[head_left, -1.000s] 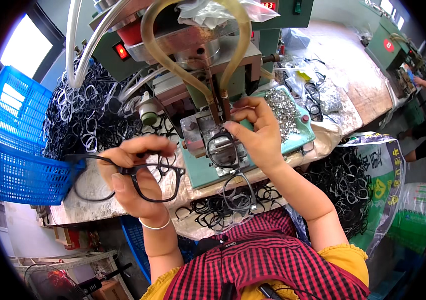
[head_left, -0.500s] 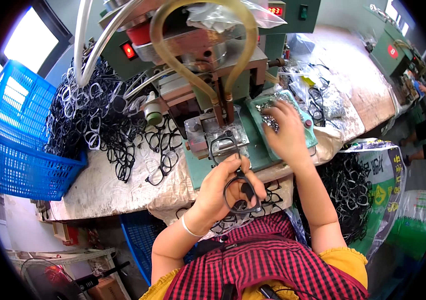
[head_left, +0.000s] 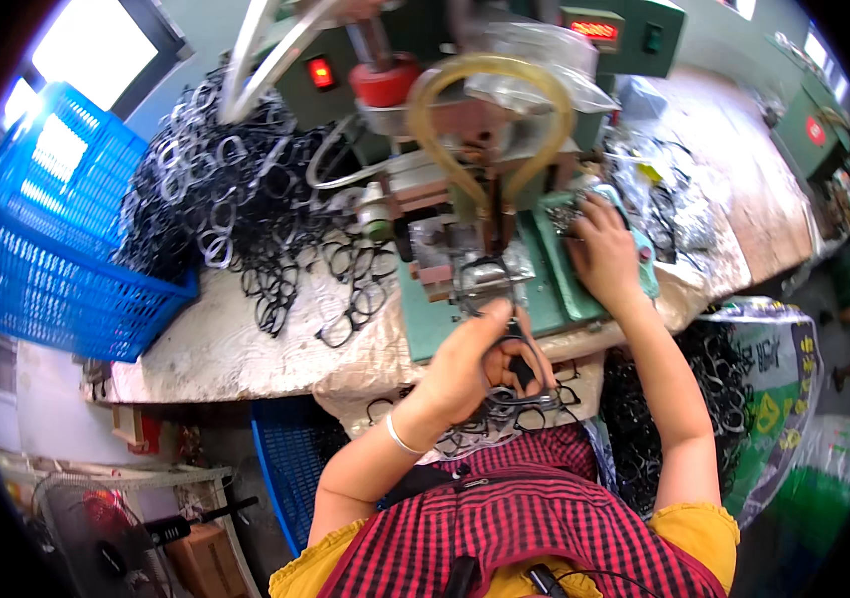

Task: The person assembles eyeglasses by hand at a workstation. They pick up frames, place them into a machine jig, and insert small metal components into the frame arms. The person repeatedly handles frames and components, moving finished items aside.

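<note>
My left hand (head_left: 470,367) grips a black eyeglass frame (head_left: 520,374) at the front edge of the green machine base (head_left: 425,329), just below the metal jig (head_left: 480,271). My right hand (head_left: 604,254) rests fingers-down in a green tray of small metal parts (head_left: 569,214) to the right of the jig. It looks closed over the parts; what it holds is hidden. A yellowish hose loop (head_left: 490,120) hangs above the jig.
A big heap of black eyeglass frames (head_left: 236,189) covers the bench to the left, spilling from a blue plastic basket (head_left: 56,239). More frames lie in a lap tray (head_left: 505,429) and a sack (head_left: 744,399) at right. Another person's arm (head_left: 849,274) shows far right.
My left hand carried a black frame from the left side over to the jig and now holds it there. My right hand moved from the jig to the parts tray.
</note>
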### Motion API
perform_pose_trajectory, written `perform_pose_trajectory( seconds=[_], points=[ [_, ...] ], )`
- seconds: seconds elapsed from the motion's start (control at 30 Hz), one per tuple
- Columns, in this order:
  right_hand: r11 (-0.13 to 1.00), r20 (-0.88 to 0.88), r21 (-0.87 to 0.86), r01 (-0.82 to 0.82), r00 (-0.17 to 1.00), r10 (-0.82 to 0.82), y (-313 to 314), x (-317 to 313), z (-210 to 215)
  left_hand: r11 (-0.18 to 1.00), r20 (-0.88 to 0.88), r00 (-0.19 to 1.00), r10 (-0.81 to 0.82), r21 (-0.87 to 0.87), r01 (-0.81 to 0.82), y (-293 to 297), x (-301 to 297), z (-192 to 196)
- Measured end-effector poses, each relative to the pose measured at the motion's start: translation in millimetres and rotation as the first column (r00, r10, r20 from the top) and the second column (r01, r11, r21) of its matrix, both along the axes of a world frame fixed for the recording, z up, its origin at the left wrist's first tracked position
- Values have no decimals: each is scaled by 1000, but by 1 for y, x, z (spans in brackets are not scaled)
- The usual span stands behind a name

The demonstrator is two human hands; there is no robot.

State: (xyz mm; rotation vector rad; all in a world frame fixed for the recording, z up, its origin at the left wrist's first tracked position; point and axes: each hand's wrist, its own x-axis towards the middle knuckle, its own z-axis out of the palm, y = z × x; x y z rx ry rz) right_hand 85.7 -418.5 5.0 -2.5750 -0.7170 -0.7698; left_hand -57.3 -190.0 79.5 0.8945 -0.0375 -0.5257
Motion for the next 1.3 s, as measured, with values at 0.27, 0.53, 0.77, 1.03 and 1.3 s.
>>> perform_pose_trajectory(
  seconds=[0.27,0.53,0.77,1.03,1.3],
  points=[
    [203,-281,946,252,951,128,-38,-42,-25,422,580,655,484,502,-755,85,-58,-19],
    [194,-247,961,195,923,295,23,-18,-2,-468,825,564,18,506,-725,184,69,-40],
    [606,-313,738,296,946,-81,2,-51,6,-579,626,741,243,707,-406,210,121,-116],
    [660,-270,699,275,956,-112,-27,-92,15,-188,313,935,167,941,-282,232,16,-68],
    [463,-110,883,-83,921,373,81,-58,68,160,730,633,259,614,-773,183,34,-87]
  ],
)
